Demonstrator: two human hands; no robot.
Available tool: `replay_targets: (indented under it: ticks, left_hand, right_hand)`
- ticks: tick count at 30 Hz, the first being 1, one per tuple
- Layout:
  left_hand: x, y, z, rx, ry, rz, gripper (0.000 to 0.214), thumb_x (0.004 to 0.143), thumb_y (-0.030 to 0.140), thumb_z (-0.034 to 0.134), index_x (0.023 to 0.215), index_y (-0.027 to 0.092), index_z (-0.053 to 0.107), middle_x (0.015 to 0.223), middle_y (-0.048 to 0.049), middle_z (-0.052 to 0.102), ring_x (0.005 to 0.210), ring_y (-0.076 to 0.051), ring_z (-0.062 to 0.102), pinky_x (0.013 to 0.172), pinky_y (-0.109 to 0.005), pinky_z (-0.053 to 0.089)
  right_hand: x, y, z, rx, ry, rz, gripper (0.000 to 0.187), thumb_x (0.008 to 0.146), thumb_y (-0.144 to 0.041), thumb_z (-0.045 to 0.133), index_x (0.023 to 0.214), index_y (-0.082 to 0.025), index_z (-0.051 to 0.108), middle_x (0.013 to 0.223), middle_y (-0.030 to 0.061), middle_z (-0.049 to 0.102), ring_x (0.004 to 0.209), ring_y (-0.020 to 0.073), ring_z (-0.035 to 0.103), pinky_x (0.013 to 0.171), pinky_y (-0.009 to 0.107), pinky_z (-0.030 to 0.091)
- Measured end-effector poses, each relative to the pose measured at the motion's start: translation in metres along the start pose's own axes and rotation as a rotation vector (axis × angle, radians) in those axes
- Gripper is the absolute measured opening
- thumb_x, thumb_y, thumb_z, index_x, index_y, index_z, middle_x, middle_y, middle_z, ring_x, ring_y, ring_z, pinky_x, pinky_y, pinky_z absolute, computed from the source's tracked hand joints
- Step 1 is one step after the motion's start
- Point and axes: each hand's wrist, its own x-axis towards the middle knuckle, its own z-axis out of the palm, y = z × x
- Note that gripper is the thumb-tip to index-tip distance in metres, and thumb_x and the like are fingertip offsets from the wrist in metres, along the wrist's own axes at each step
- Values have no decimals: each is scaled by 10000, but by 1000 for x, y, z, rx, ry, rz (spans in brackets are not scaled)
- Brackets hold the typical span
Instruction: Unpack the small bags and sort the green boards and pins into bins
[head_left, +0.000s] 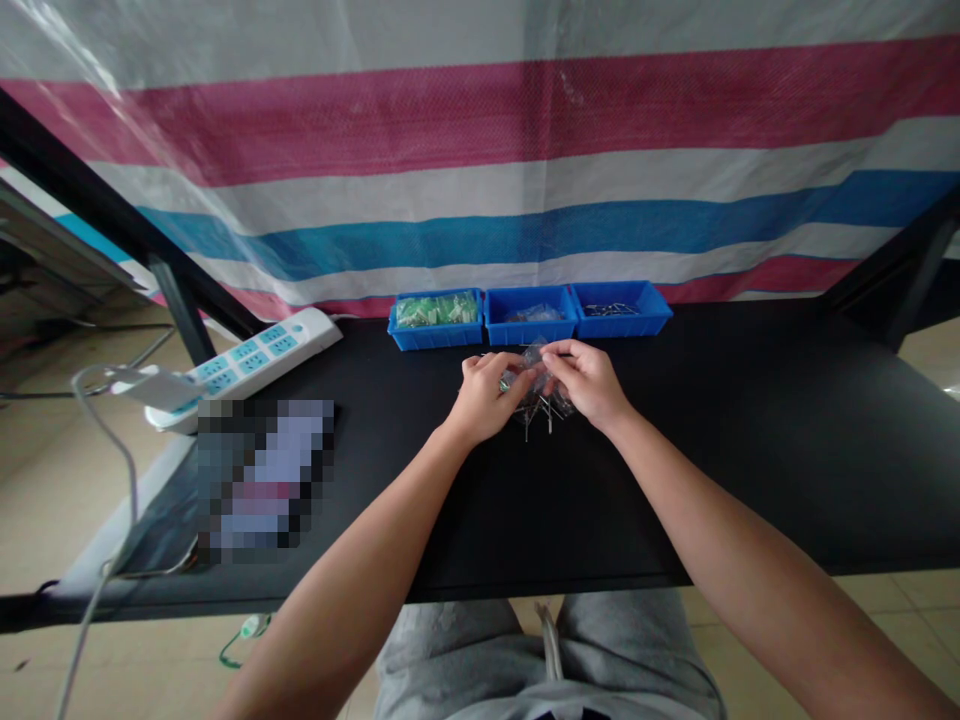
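Over the black table, just in front of the blue bins, both hands are closed on a small clear plastic bag (534,355). My right hand (589,380) pinches the bag between thumb and fingertips. From the other side my left hand (487,395) grips it with bent fingers; a bit of green shows by its fingers, too small to name. Several thin metal pieces (550,420) lie beneath and between the hands, partly covered by them. What the bag holds is hidden by the fingers.
Three blue bins stand in a row: the left bin (435,338) has green-and-white packets, the middle bin (529,328) clear bags, the right bin (637,322) thin metal pieces. A power strip (247,365) with a plugged-in cable and a blurred-out object (274,475) lie left. Striped sheeting (480,120) hangs behind.
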Motion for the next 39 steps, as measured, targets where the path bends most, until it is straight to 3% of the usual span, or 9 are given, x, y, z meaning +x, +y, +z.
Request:
replay_targets:
  ticks: [5, 9, 12, 20, 25, 28, 30, 34, 39]
  left_hand:
    - [1, 2, 0, -108, 31, -9, 139, 859, 310, 608, 808, 187, 645, 756, -8, 702, 682, -151, 642, 748, -292, 467]
    - [1, -2, -1, -70, 132, 54, 80, 835, 252, 640, 830, 186, 686, 825, -25, 722, 776, -166, 667, 787, -307, 461]
    - [-1, -6, 0, 10, 230, 126, 57, 816, 227, 665, 833, 204, 714, 903, -31, 727, 870, -177, 669, 854, -341, 438]
    - [-1, -8, -4, 178, 420, 300, 87, 821, 210, 650, 799, 229, 732, 971, -45, 720, 875, -180, 642, 854, -365, 430]
    - [-1, -10, -5, 171, 341, 269, 93, 810, 167, 618, 783, 211, 696, 1073, -61, 718, 950, -201, 648, 880, -375, 447]
    - [-2, -9, -3, 68, 291, 231, 75, 812, 156, 595, 816, 192, 661, 1022, -57, 731, 928, -187, 661, 878, -350, 465]
    - [-2, -8, -2, -10, 268, 135, 62, 826, 201, 599, 864, 187, 645, 926, -45, 734, 862, -173, 665, 830, -319, 484]
    - [-2, -5, -1, -215, 220, -93, 276, 827, 296, 618, 1077, 179, 603, 813, -18, 692, 758, -149, 642, 687, -254, 484]
    - [1, -8, 0, -387, 125, -164, 326, 814, 310, 611, 1103, 158, 616, 762, -1, 632, 705, -127, 586, 642, -229, 458]
  right_hand:
    - [-3, -4, 0, -24, -10, -28, 366, 762, -533, 656, 829, -175, 619, 665, 34, 671, 501, 146, 592, 531, 298, 470]
    - [-3, -4, -2, -183, 54, -181, 278, 779, -444, 670, 837, -173, 692, 924, 87, 708, 687, 161, 628, 646, 310, 508]
    - [-3, -3, -3, -313, 86, -281, 241, 765, -404, 694, 870, -191, 732, 1103, 95, 648, 723, 139, 588, 563, 265, 479]
    - [-6, -3, -3, -397, 108, -398, 222, 784, -326, 675, 973, -220, 723, 1077, 91, 578, 770, 152, 556, 479, 240, 453]
    - [-7, -3, -2, -403, 74, -416, 225, 780, -280, 662, 988, -200, 696, 1147, 110, 594, 797, 163, 587, 483, 243, 457]
    - [-8, -3, -2, -402, 88, -431, 229, 783, -258, 640, 1000, -194, 679, 1160, 113, 614, 789, 161, 600, 493, 247, 462]
    - [-8, -2, -2, -366, 102, -419, 265, 773, -254, 643, 1033, -201, 652, 1155, 108, 630, 800, 167, 608, 500, 247, 466]
    - [-11, -3, -2, -269, 57, -388, 279, 745, -228, 660, 1019, -210, 611, 1114, 88, 663, 854, 181, 618, 528, 246, 469]
    - [-15, -9, -3, -244, 4, -396, 204, 757, -218, 634, 961, -208, 635, 993, 68, 688, 815, 173, 614, 557, 257, 466]
